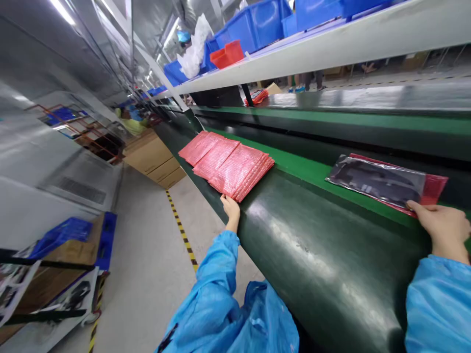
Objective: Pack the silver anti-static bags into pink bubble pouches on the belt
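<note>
A fanned stack of pink bubble-wrap bags (235, 166) lies on the dark green bench surface (312, 245). My left hand (231, 210) is at the near corner of this stack, fingers closed on its edge. Over to the right, my right hand (441, 223) pinches the near right end of a clear plastic packet (379, 180) with a dark flat item inside. Under that packet lies a red bag (434, 189), its end sticking out by my right thumb. The other fingers of my right hand are partly hidden beneath.
Blue bins (253, 27) and a red bin (227, 54) line the white shelf (331, 54) above the bench. Cardboard boxes (154, 159) stand on the floor beyond the bench's left edge. A person (134, 122) is farther back.
</note>
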The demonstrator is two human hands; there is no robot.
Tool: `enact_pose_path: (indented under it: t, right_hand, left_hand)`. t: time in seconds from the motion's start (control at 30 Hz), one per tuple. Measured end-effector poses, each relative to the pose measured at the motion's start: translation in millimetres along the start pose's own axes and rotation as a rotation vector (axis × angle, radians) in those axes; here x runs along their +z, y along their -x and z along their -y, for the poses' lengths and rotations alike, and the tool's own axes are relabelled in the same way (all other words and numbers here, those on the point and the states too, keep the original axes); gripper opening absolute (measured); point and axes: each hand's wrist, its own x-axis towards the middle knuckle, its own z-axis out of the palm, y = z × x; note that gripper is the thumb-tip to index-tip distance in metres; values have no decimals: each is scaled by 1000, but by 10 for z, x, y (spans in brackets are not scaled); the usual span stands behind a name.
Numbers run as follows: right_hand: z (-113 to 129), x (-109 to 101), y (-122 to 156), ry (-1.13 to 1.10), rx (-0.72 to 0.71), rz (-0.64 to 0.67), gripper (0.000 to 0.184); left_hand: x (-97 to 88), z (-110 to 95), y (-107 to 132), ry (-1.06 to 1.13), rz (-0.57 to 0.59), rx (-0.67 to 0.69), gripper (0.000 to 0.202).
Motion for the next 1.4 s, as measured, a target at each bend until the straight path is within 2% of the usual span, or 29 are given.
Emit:
enact_pose_path:
  t: [0.07,0.2,0.27,0.37,0.5,0.6,0.77,0.87,0.93,1.0,1.1,1.17,1.23,1.3,1.37,1.4]
  right_hand:
    - [110,-67,105,-78,153,106,35]
    - [328,-173,373,-336,105,149,14]
    - [399,-150,527,-429,72,159,15]
    - [457,-30,790,-597,34,144,14]
    - [362,130,1129,-788,-21,101,21]
    - [80,116,1319,-881,-17,47,29]
    - [-668,-217,1562,-969,101,-121,42]
    - [-1092,-434,1711,-987,187,-249,43]
    - [-1291,-516,1773,-1005,235,-318,43]
    - [-1416,-547,1781,-1075,298,-374,43]
    - [-1510,-569,1712,-1174,387,-446,43]
    - [-1536,-607,1657,-1182,407,-478,47]
    - [-1528,-661,1627,-1217,425,-397,51]
    - [-1468,-699,1630,-1256,459,-213,52]
    - [-1369,-693,1661,-1237,495,-53,50]
    - [-1318,-672,1682,-1202,502,-16,49]
  left_hand:
    - [96,82,313,25,47,31,33]
    - [296,119,847,65,151,128,43]
    - [405,108,1138,51,257,267,45]
    - [611,40,1639,15,493,538,31]
    - [964,-222,2249,19,735,775,16]
    - [1243,-471,2511,21,829,890,23]
    - [1578,-668,2669,-219,811,1108,57]
    - [1717,-735,2686,-257,832,1227,75]
    - [1824,-835,2663,-275,827,1251,74]
    - [1947,-973,2605,-305,822,1209,71]
    - [2122,-1157,2485,-335,862,1155,59]
    - [2207,-1213,2425,-258,903,1141,44]
    - [2254,-1218,2402,-137,945,1112,21]
    - [2262,-1195,2409,-43,958,1069,4]
    - [2239,-1159,2407,6,909,1012,9]
    - [2219,-1138,2389,35,866,970,12]
